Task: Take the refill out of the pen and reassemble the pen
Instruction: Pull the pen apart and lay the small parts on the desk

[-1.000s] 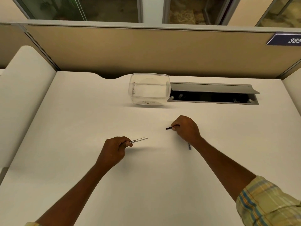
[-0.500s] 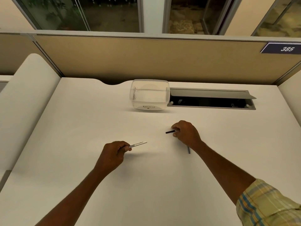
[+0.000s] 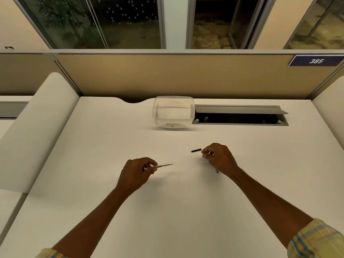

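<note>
My left hand (image 3: 136,173) grips the white pen barrel (image 3: 164,165) near its back end, and the barrel points right, just above the desk. A short black pen piece (image 3: 196,150) lies on the white desk (image 3: 104,146), a small gap left of my right hand's fingertips. My right hand (image 3: 218,158) hovers low with loosely curled fingers, and I see nothing held in it. A thin bluish stick (image 3: 217,171), perhaps the refill, pokes out from under my right wrist, mostly hidden.
A clear plastic tub (image 3: 174,112) marked "Recycle" stands at the back middle of the desk. To its right is an open cable slot with a raised grey lid (image 3: 240,109). A tan partition (image 3: 167,75) closes off the far edge.
My right hand has let go of the black piece and drawn back slightly to the right, and the piece now lies alone on the desk. The left hand and barrel have hardly moved.
</note>
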A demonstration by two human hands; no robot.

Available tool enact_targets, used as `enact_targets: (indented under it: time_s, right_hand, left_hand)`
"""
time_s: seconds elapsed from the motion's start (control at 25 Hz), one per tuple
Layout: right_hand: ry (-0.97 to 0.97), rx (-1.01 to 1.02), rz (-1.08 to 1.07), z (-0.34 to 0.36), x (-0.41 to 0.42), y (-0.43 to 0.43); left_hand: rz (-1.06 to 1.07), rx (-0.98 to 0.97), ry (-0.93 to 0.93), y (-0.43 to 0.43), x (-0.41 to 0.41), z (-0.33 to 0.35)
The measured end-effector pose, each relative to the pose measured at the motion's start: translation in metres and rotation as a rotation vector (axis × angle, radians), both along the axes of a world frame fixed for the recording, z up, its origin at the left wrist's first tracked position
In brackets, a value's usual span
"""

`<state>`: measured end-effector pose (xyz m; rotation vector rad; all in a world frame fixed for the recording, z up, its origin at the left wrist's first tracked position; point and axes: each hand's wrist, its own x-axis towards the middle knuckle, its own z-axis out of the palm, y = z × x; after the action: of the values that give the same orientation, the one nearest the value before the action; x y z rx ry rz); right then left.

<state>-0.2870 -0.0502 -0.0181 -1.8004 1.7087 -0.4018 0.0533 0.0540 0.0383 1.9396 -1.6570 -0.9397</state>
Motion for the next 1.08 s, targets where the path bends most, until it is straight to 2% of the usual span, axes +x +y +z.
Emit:
enact_targets:
  time_s: [0.4,0.56,0.84,1.08]
  right_hand:
    - [-0.072,-0.004,0.008,0.01,0.006,0.054]
    - [-0.091,0.02,-0.01,0.007,0.006,0.067]
    - [-0.111,0.043,-0.008,0.003,0.01,0.079]
    - [-0.116,0.051,-0.011,0.003,0.012,0.082]
  left_hand:
    - [0.093,-0.054,0.107,0.0,-0.031,0.009]
    - [0.032,-0.066,0.053,-0.002,-0.038,0.006]
    - [-0.146,0.03,-0.147,-0.017,-0.054,0.003]
    - [-0.134,0.027,-0.129,-0.023,-0.06,-0.001]
